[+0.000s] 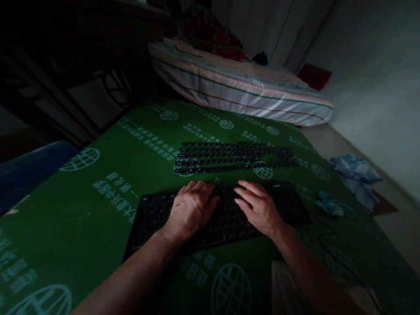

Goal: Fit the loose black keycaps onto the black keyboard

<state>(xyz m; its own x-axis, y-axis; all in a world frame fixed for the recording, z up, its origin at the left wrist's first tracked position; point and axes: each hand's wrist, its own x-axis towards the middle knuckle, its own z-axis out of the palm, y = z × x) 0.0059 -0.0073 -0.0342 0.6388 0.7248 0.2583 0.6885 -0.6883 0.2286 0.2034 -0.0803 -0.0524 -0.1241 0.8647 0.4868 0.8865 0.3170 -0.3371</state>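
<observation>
A black keyboard [226, 221] lies across the green table in front of me, most of its face dark, with some keys along the top row. My left hand [193, 203] rests over its left-middle part, fingers bent toward the top row and thumb apart from them. On the right-middle part is my right hand [257, 203], its fingers spread and the tips near the top row. I see nothing held in either hand; some fingertips are hard to make out. Behind the keyboard, loose black keycaps [210, 153] are laid out in rows like a keyboard layout.
The table's green cover [108, 210] bears white globe prints and writing. A cable [341, 258] runs from the keyboard's right side. Crumpled bluish plastic [334, 204] lies at the right edge. A bed [239, 87] stands beyond the table, and a blue item [36, 168] is at the left.
</observation>
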